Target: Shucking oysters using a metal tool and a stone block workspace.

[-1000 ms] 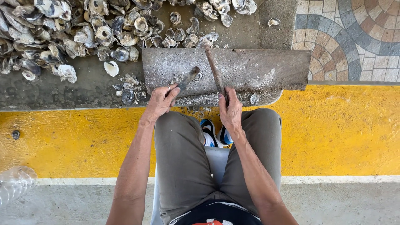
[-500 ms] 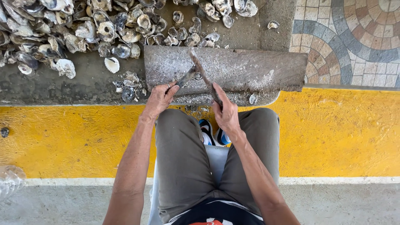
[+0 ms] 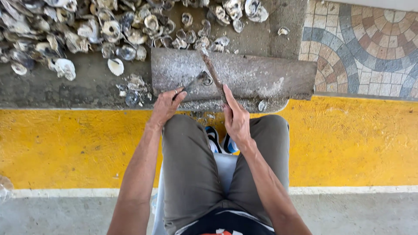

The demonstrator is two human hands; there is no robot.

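I sit with both knees up before a grey wooden board (image 3: 261, 76) dusted with white chips. My right hand (image 3: 235, 115) grips a rusty metal rod (image 3: 212, 72) that slants up and left across the board. Its tip lies near the board's far edge. My left hand (image 3: 167, 104) pinches a small dark oyster (image 3: 200, 80) and holds it down on the board, right beside the rod. The oyster touches or nearly touches the rod's shaft.
A heap of oyster shells (image 3: 96, 32) spreads over the grey ground at the upper left and behind the board. A few shell bits (image 3: 133, 89) lie left of the board. A yellow painted curb (image 3: 348, 143) runs across. Patterned tiles (image 3: 365, 43) are at the upper right.
The rod's tip has swung left and its shaft has come down towards the oyster. My left hand stays on the oyster at the board's near edge.
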